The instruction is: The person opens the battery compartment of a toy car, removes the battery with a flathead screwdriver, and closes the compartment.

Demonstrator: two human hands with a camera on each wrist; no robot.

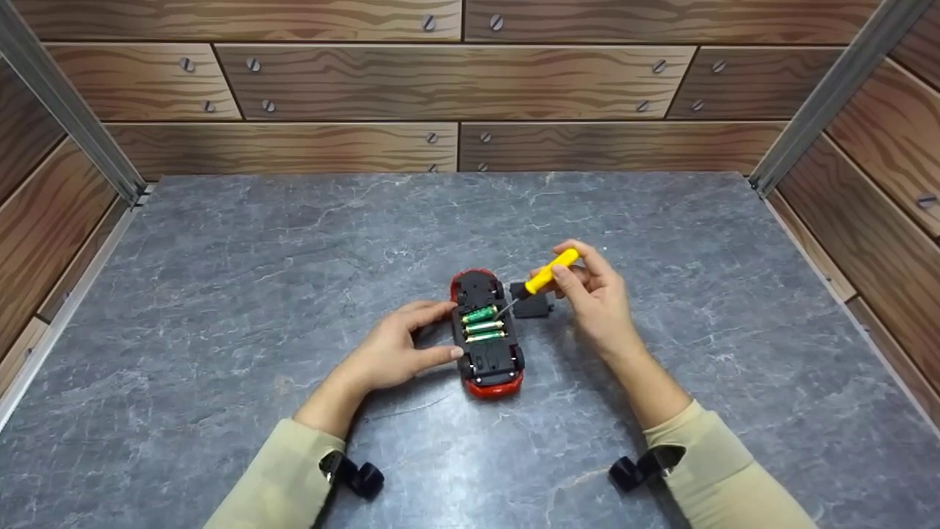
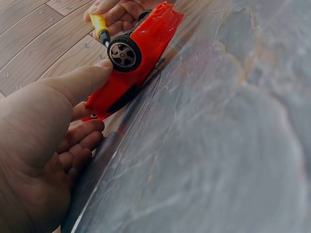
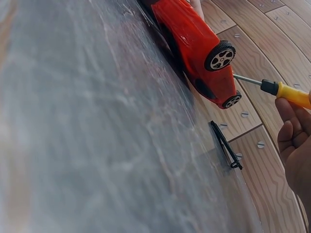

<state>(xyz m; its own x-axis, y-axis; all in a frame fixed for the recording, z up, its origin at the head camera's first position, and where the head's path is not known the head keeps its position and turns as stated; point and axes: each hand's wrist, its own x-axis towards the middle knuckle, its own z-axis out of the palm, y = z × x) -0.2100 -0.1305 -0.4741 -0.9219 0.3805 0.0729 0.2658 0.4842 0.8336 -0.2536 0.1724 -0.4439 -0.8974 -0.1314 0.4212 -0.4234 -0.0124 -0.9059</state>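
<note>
A red toy car (image 1: 493,387) lies upside down, its black underside facing up and its battery compartment uncovered. Inside are three green batteries (image 1: 485,336); the topmost lies at a slant, one end raised. My left hand (image 1: 396,345) holds the car by its left side, thumb near one wheel (image 2: 124,54) and forefinger farther up. In my right hand (image 1: 598,308) is a screwdriver (image 1: 552,272) with a yellow handle, pinched between thumb and fingers. Its metal shaft slopes down to the batteries; whether the tip touches one I cannot tell.
A black battery cover (image 1: 530,303) lies just right of the car, under the screwdriver. A thin dark hair-like strand (image 1: 411,410) is on the grey marbled table (image 1: 294,242). Wood-patterned panels (image 1: 455,81) stand behind and at both sides.
</note>
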